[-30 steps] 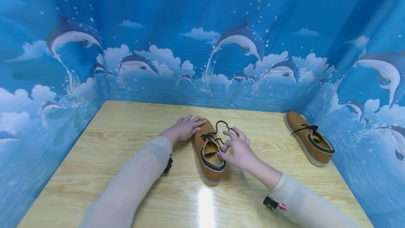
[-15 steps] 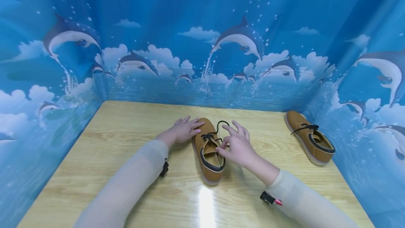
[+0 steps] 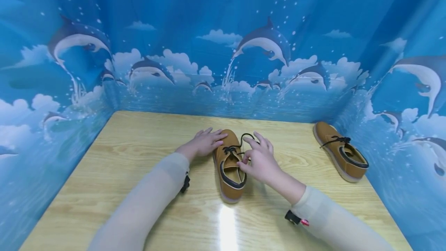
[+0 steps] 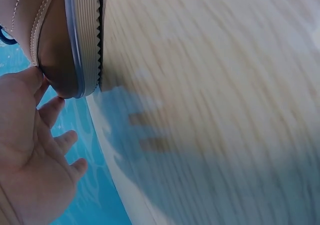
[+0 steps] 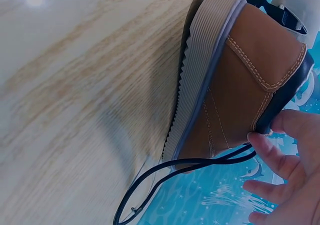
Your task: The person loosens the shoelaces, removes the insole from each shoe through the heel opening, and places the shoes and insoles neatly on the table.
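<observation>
A brown lace-up shoe (image 3: 229, 193) with a dark padded collar lies sole down on the table, its toe pointing away from me. My left hand (image 3: 203, 143) rests against the toe from the left, with its fingers fairly straight. At the right side of the opening, my right hand (image 3: 262, 162) pinches the collar edge between thumb and index finger, the other fingers spread. Black laces (image 3: 230, 150) are crossed over the front. In the right wrist view a long loop of black lace (image 5: 145, 177) trails from beside the pinching fingers.
A matching brown shoe (image 3: 327, 134) with tied black laces lies at the table's right edge. Behind the wooden table (image 3: 139, 134) and along its sides hangs a blue curtain (image 3: 181, 30) printed with dolphins.
My right thumb and index finger have shifted slightly forward along the collar. The shoe has turned very slightly, and my left hand stays at its toe.
</observation>
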### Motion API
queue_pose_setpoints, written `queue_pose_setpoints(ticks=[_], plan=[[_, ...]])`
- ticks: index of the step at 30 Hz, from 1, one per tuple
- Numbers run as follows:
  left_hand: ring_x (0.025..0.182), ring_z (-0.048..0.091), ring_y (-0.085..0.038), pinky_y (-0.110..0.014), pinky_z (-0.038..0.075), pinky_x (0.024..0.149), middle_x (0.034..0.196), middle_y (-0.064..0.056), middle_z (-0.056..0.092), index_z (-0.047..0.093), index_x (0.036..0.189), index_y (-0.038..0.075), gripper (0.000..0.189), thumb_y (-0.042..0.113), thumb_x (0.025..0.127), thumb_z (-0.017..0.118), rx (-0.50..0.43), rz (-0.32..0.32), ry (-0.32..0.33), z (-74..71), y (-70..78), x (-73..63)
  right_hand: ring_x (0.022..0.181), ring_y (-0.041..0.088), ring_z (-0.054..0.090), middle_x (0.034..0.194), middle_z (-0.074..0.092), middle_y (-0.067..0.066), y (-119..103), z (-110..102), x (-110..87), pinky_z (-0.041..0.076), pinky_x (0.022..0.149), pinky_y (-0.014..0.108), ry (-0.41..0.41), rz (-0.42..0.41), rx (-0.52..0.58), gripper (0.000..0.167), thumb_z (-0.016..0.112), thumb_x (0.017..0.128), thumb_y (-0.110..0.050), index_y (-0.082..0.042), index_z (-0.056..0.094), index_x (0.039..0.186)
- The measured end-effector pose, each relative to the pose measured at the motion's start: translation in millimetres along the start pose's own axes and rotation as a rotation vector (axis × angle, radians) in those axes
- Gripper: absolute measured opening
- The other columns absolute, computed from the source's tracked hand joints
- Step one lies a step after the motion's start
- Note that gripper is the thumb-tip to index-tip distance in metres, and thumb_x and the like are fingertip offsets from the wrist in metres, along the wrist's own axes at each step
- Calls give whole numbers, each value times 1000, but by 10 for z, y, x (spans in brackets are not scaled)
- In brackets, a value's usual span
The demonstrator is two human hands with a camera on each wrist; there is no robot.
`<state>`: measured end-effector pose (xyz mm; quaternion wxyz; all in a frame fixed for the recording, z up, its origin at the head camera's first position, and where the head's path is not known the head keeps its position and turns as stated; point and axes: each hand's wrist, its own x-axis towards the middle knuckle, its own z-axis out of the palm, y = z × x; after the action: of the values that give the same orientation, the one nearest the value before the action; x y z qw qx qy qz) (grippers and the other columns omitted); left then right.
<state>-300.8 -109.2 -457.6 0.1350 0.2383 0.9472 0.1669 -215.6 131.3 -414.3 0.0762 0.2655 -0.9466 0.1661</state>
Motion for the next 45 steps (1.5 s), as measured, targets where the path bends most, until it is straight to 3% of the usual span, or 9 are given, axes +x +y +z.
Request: queue_pose_setpoints(ticks=[6,14,20,28,36,40,45], plan=[[152,8,-39,-60,5,121,165,-1,23,33,157,31,51,46,109,32,-22,-10,14,-23,21,-18,146,43,22,147,51,14,-10,11,6,13,114,70,-15,-2,7,34,83,80,-35,-28,60,57],[152,8,-40,-62,3,120,162,-5,31,42,153,26,48,42,108,41,-99,-25,174,-132,180,-238,146,45,22,149,50,13,22,-22,32,13,113,70,-45,18,25,31,83,81,-39,-29,63,59],[151,11,-40,-64,4,119,158,-4,38,50,149,26,47,44,105,47,-21,-38,298,-85,421,-449,146,46,22,148,51,14,44,-57,37,13,113,70,-33,-6,40,29,82,82,-37,-28,63,61],[152,10,-37,-64,2,119,156,-1,41,54,146,26,50,52,104,43,76,-121,347,12,659,-676,146,43,22,149,50,12,60,-60,37,14,113,70,1,-33,6,24,81,83,-37,-28,66,66],[150,20,-39,-66,4,118,155,-3,44,60,140,30,52,60,100,46,206,-194,426,88,809,-825,146,42,23,148,51,12,15,-31,38,15,114,68,85,-100,-32,16,80,83,-33,-25,71,73],[149,23,-39,-67,4,117,154,-5,44,68,131,31,49,62,98,49,269,-186,474,113,866,-855,147,42,22,149,50,12,12,-11,42,14,115,68,94,-92,-56,15,81,82,-33,-25,71,74],[149,22,-39,-67,-1,117,154,-5,44,72,124,33,47,64,96,50,331,-173,478,130,928,-864,146,43,22,150,49,12,8,17,40,15,114,69,112,-87,-75,18,82,81,-35,-25,70,73]])
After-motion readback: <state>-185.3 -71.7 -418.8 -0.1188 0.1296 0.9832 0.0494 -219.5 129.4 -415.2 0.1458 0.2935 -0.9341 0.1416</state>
